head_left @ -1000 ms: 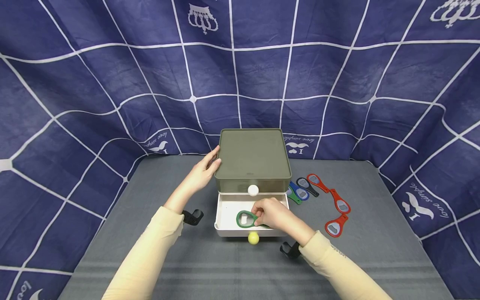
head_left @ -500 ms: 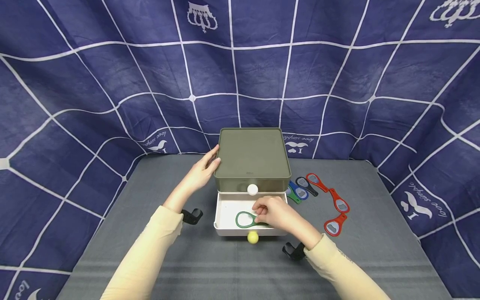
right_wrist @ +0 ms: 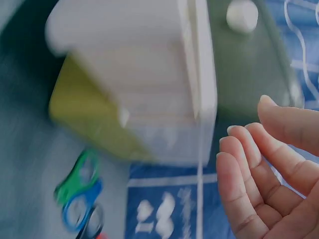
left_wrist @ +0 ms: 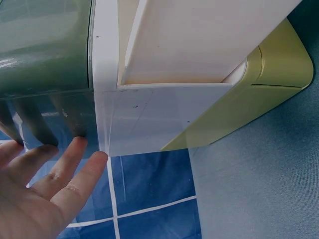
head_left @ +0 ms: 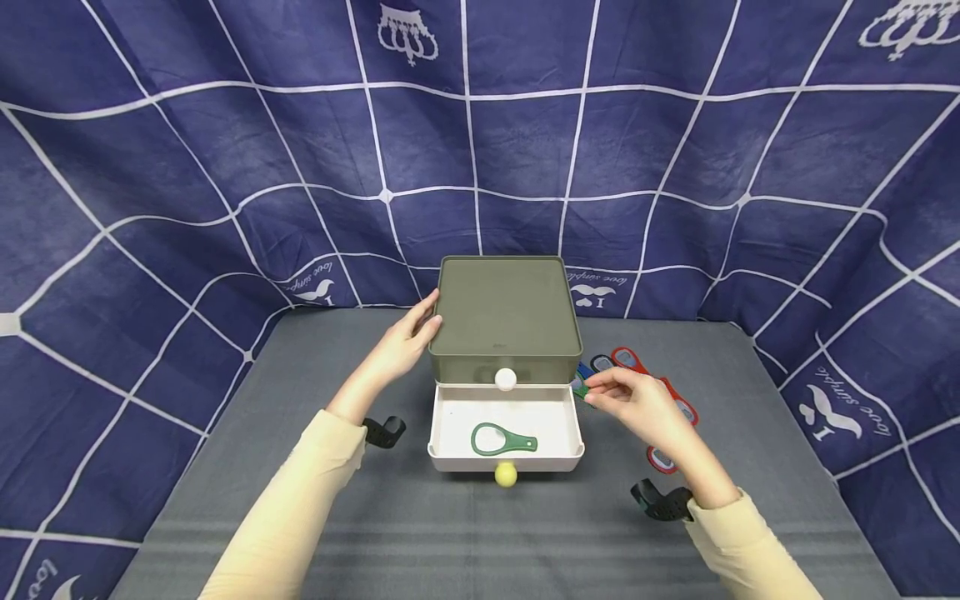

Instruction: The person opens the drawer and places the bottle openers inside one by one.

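A small drawer box (head_left: pixel 504 321) with an olive-green top stands mid-table, its lower white drawer (head_left: pixel 506 454) pulled out. A dark green bottle opener (head_left: pixel 501 440) lies flat in that drawer. My left hand (head_left: pixel 405 342) rests with straight fingers against the box's left side (left_wrist: pixel 60 74). My right hand (head_left: pixel 630 402) hovers open to the right of the box, holding nothing, fingers relaxed (right_wrist: pixel 259 164), just over the loose openers (head_left: pixel 600 371). The green and blue openers (right_wrist: pixel 82 191) show blurred in the right wrist view.
Red openers (head_left: pixel 678 408) lie on the grey table (head_left: pixel 375 517) to the right of the box, partly hidden by my right hand. A white knob (head_left: pixel 506 380) marks the upper drawer, a yellow knob (head_left: pixel 506 475) the open one. Blue checked cloth (head_left: pixel 225 167) hangs behind.
My right hand let go of the dark green opener, left it in the drawer, and moved up and right toward the loose openers. The left hand stayed put.
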{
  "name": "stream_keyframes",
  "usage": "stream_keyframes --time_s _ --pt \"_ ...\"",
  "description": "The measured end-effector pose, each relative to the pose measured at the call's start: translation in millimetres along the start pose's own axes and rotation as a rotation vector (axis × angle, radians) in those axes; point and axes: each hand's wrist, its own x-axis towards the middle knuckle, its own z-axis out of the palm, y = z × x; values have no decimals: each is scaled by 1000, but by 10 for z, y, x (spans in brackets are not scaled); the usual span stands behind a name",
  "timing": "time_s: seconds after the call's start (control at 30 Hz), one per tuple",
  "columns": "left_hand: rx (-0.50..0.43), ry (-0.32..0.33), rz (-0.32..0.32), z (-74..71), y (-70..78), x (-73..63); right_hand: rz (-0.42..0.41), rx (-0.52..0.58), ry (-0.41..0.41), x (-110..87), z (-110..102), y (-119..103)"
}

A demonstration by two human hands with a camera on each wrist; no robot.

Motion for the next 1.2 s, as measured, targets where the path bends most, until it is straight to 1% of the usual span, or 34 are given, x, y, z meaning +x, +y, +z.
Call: stream_keyframes --time_s 0.07,0.17,0.3,0.43,0.53,0.63,0.8,0.9,1.03,1.1,1.2 --pt "1 -4 -1 2 2 3 45 -14 20 -24 -79 141" --pt "2 -10 1 5 8 9 124 -40 28 -79 -166 365" --pt "-1 -14 1 4 21 13 285 -57 33 -190 -230 662" --pt "4 -12 -1 3 29 14 447 -71 71 -317 -255 925" --pt "4 -12 -4 5 27 15 535 -87 106 -402 -248 1086" --pt "5 -10 -8 5 22 12 603 -91 127 -472 -218 1206" --pt "16 0 -1 7 16 2 669 -109 125 -538 -136 1332" --pt "15 4 -7 8 14 -2 680 -130 126 -547 -77 1365" --pt "14 2 -5 12 6 -1 690 -156 187 -551 16 1371" --pt "14 3 -4 13 4 -1 685 -171 234 -547 59 1361" --pt "11 6 -7 12 4 -5 661 -206 268 -531 99 1348"
